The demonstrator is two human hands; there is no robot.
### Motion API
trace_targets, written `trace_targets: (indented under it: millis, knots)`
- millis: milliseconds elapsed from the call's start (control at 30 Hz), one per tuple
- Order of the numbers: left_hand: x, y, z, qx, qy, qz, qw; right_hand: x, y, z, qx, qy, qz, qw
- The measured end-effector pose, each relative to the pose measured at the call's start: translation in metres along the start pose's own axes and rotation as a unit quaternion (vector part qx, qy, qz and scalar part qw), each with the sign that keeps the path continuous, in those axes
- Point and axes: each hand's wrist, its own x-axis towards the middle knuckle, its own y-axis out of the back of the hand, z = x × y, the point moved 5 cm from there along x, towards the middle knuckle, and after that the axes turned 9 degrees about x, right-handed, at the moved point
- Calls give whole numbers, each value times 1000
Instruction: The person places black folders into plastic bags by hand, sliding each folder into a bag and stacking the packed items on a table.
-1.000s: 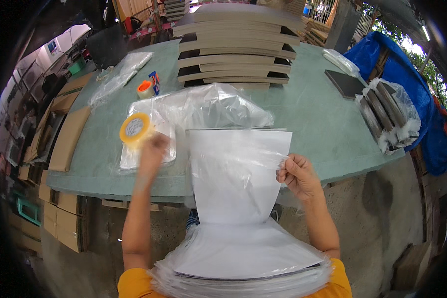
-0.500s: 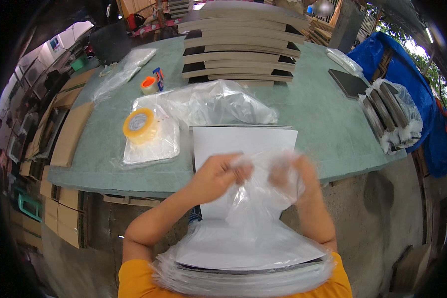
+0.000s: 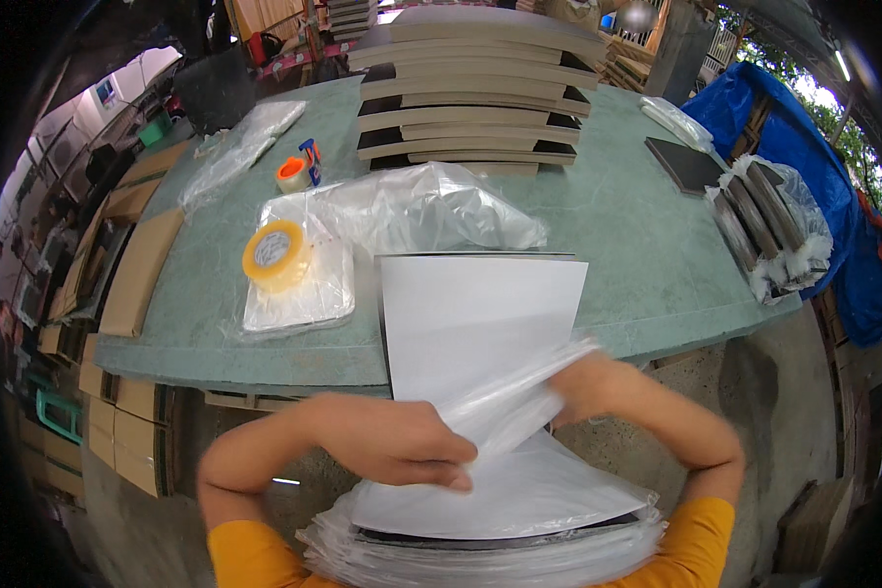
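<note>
Between my hands, a clear plastic bag (image 3: 510, 407) is bunched and stretched at a slant. My left hand (image 3: 402, 441) is closed on its lower left end, thumb and fingers pressed together. My right hand (image 3: 583, 387) grips its upper right part, with the fingers partly hidden and somewhat blurred. Behind the bag, a white sheet (image 3: 480, 314) with a dark board edge lies at the table's front and reaches over its edge toward me. Close against my body is a stack of plastic-wrapped boards (image 3: 490, 549), the top one white, just below both hands.
On the green table (image 3: 647, 235) are a roll of clear tape (image 3: 274, 253) on flat plastic bags (image 3: 314, 309), a crumpled plastic sheet (image 3: 431, 211), and an orange tape roll (image 3: 292, 174). A tall stack of boards (image 3: 475, 108) stands behind. Wrapped dark boards (image 3: 769, 220) sit at the right edge.
Both hands have come down toward me and my elbows have spread outward. The plastic, loosely raised before, is now drawn into a slanted band lower down.
</note>
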Motion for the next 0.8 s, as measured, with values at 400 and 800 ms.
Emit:
trace_targets:
  millis: [400,800]
  knots:
    - [-22,-49,-76,394,190,-59,897,-31,55,-24,78,-22,207,975]
    - [-52,78,-101,315,249,521,753,-29,65,47,-15,-89,630,772]
